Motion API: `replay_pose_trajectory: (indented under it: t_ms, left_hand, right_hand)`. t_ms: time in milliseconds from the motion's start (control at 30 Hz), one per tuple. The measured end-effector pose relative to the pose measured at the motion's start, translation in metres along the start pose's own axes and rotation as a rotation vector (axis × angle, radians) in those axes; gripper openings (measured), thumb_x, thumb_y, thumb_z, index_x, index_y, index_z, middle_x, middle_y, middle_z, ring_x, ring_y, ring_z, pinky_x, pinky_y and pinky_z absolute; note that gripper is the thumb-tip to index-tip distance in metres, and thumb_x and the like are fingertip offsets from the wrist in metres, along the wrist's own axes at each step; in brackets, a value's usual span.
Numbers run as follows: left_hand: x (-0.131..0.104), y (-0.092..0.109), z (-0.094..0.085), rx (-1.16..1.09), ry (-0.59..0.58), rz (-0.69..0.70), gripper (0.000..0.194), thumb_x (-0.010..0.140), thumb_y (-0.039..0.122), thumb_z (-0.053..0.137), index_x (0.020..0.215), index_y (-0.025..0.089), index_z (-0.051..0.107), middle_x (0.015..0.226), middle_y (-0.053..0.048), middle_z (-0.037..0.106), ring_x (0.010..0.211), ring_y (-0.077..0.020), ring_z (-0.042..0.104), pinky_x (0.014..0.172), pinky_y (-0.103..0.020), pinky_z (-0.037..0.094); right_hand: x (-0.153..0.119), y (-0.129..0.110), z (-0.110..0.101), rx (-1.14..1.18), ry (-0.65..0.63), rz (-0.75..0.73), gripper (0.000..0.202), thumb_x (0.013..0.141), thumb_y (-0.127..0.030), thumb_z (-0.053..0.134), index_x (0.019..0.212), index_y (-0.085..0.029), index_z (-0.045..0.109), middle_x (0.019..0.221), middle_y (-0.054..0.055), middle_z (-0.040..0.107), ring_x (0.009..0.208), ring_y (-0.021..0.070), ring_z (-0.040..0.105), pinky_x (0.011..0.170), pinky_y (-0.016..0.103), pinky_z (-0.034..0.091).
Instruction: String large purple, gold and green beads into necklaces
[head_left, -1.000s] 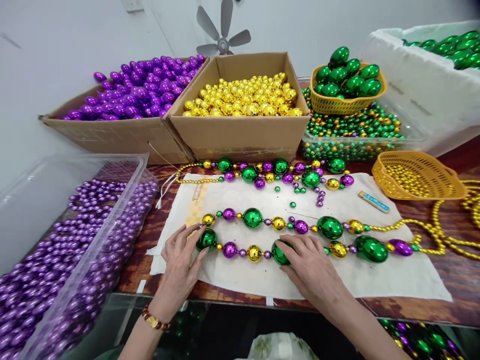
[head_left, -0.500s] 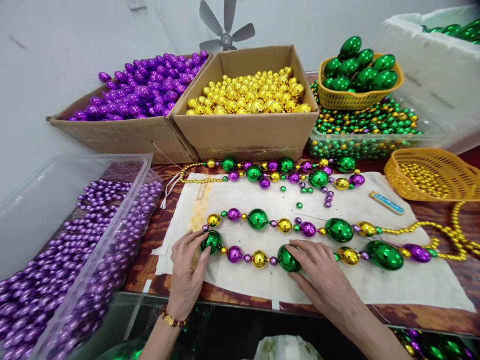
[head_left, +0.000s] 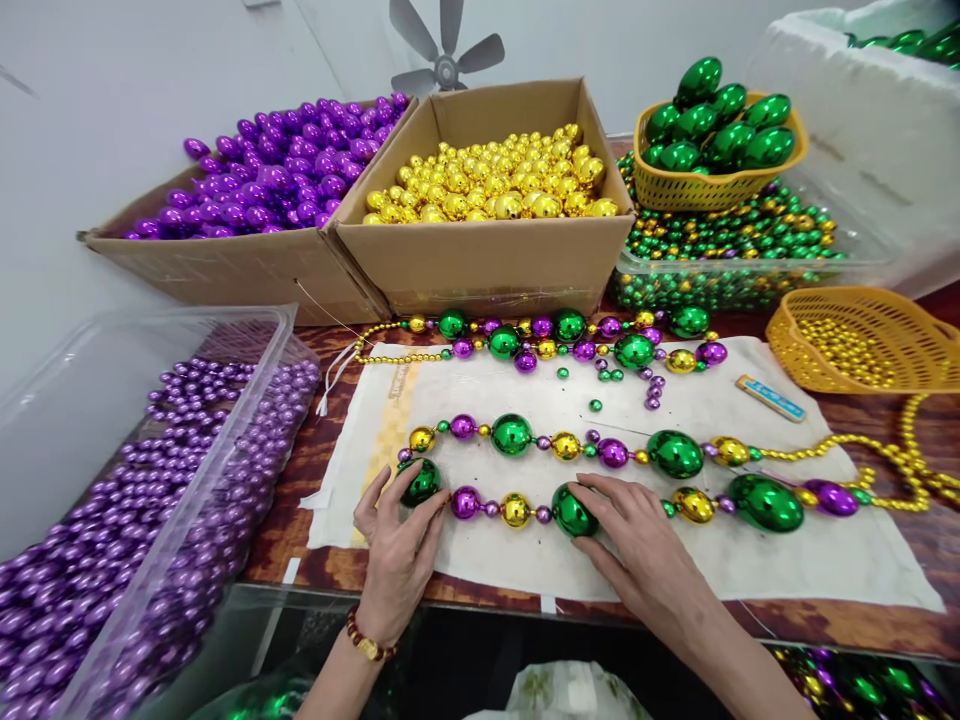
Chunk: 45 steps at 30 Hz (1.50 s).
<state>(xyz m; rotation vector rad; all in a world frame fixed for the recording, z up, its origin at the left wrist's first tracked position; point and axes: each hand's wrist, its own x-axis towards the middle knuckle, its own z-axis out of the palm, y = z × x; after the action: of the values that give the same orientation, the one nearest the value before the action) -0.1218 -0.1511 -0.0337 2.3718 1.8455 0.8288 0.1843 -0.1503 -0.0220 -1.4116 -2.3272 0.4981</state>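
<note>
A bead necklace (head_left: 515, 510) in green, purple and gold lies in a long loop on the white cloth (head_left: 480, 575). At the loop's left end, my left hand (head_left: 401, 535) curls its fingers around a large green bead (head_left: 420, 483). Its thumb tip covers the small bead just to the right of that one. My right hand (head_left: 637, 540) grips another large green bead (head_left: 574, 510) on the near strand, between thumb and fingers, and hides part of the string to its right. Gold beads (head_left: 814, 450) run off the loop's right end.
Behind lies a second necklace (head_left: 504, 342), with loose small beads (head_left: 652, 390) and a blue-labelled cutter-like tool (head_left: 771, 398). Boxes of purple beads (head_left: 277, 185) and gold beads (head_left: 495, 180) stand at the back. A clear bin (head_left: 259, 375) is left; a yellow basket (head_left: 892, 345) is right.
My left hand has turned and shifted right, its thumb now over the small bead beside the green one. My right hand stays on its green bead. The view has shifted slightly.
</note>
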Motion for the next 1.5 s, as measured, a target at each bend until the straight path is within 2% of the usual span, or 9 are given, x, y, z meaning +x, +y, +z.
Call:
replay_pose_trajectory:
  t_ms: [467, 667, 733, 967, 1267, 1500]
  left_hand:
    - [0.001, -0.001, 0.002, -0.023, -0.005, -0.007, 0.025, 0.085, 0.017, 0.059, 0.106, 0.029, 0.066, 0.142, -0.007, 0.043, 0.138, -0.034, 0.027, 0.108, -0.06, 0.031]
    - [0.003, 0.0, 0.0, -0.071, 0.061, -0.102, 0.049, 0.086, 0.021, 0.06, 0.132, 0.031, 0.046, 0.142, -0.01, 0.04, 0.134, -0.0301, 0.035, 0.109, -0.054, 0.031]
    - [0.004, -0.001, 0.0, -0.08, 0.063, -0.133, 0.052, 0.086, 0.022, 0.06, 0.135, 0.031, 0.043, 0.143, -0.01, 0.04, 0.132, -0.0293, 0.037, 0.109, -0.053, 0.032]
    - [0.003, 0.001, 0.001, -0.068, 0.013, -0.087, 0.047, 0.087, 0.02, 0.058, 0.131, 0.032, 0.047, 0.141, -0.008, 0.042, 0.135, -0.0298, 0.033, 0.11, -0.055, 0.029]
    - [0.006, 0.01, 0.003, -0.057, -0.027, 0.016, 0.025, 0.085, 0.015, 0.061, 0.106, 0.027, 0.069, 0.14, -0.009, 0.043, 0.136, -0.0329, 0.03, 0.108, -0.056, 0.029]
    - [0.0, 0.01, 0.002, -0.052, -0.02, 0.008, 0.02, 0.083, 0.016, 0.062, 0.1, 0.024, 0.07, 0.141, -0.011, 0.042, 0.136, -0.0342, 0.029, 0.109, -0.056, 0.027]
  right_hand:
    - [-0.001, 0.0, -0.002, 0.022, 0.017, -0.021, 0.042, 0.091, -0.021, 0.053, 0.133, -0.023, 0.047, 0.132, 0.012, 0.052, 0.118, 0.0292, 0.048, 0.096, 0.049, 0.04]
    - [-0.001, 0.001, 0.0, -0.011, -0.004, -0.018, 0.049, 0.09, -0.022, 0.055, 0.137, -0.021, 0.04, 0.134, 0.013, 0.05, 0.122, 0.0287, 0.045, 0.101, 0.051, 0.034]
    - [-0.001, 0.001, 0.001, -0.029, -0.012, -0.01, 0.052, 0.09, -0.025, 0.057, 0.138, -0.021, 0.039, 0.134, 0.013, 0.051, 0.122, 0.0285, 0.045, 0.103, 0.052, 0.032]
    - [-0.003, 0.003, -0.005, -0.061, 0.0, -0.017, 0.048, 0.09, -0.021, 0.055, 0.136, -0.021, 0.041, 0.133, 0.012, 0.052, 0.122, 0.026, 0.046, 0.102, 0.048, 0.032]
    - [-0.001, 0.011, -0.006, -0.123, 0.006, -0.007, 0.048, 0.088, -0.02, 0.054, 0.134, -0.02, 0.042, 0.135, 0.012, 0.052, 0.121, 0.0272, 0.048, 0.101, 0.052, 0.032]
    - [-0.001, 0.012, -0.006, -0.126, 0.008, -0.009, 0.047, 0.089, -0.022, 0.054, 0.135, -0.021, 0.041, 0.135, 0.011, 0.052, 0.122, 0.0268, 0.048, 0.107, 0.055, 0.026]
